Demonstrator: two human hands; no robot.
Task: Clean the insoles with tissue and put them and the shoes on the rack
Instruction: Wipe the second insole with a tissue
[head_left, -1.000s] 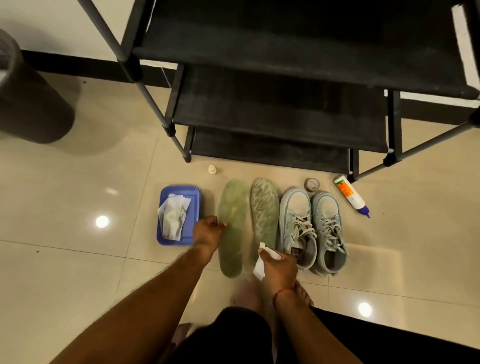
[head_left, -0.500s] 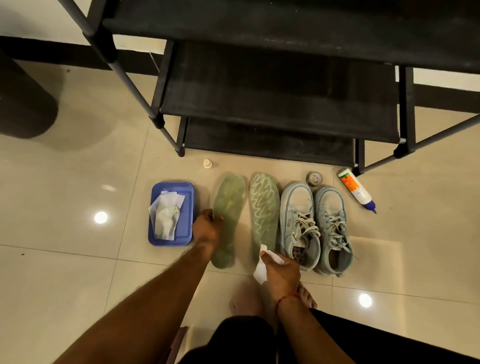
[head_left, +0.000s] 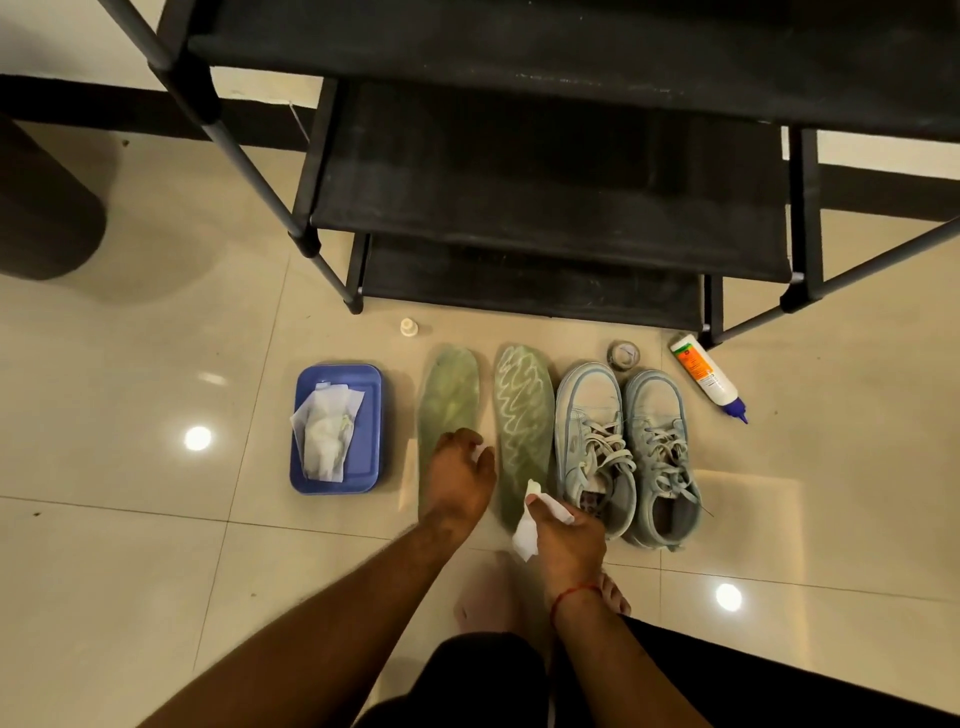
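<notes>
Two green insoles lie side by side on the floor tiles. The left insole (head_left: 448, 400) is plain, and the right insole (head_left: 522, 410) bears white zigzag lines. My left hand (head_left: 460, 480) rests on the heel half of the left insole, fingers bent toward its right edge. My right hand (head_left: 569, 535) grips a white tissue (head_left: 524, 535) at the heel end of the right insole. A pair of pale blue laced shoes (head_left: 623, 447) stands just right of the insoles. The black rack (head_left: 545, 208) stands behind them with bare shelves.
A blue tray (head_left: 370, 415) with crumpled tissues sits left of the insoles. A white bottle (head_left: 704, 374) with an orange label lies at the right, a small round lid (head_left: 623, 356) and a tiny white cap (head_left: 409, 327) near the rack. A dark cylinder (head_left: 47, 218) stands far left.
My left hand has slid from the left insole's left edge onto its heel half. My right hand with the tissue has stayed in place.
</notes>
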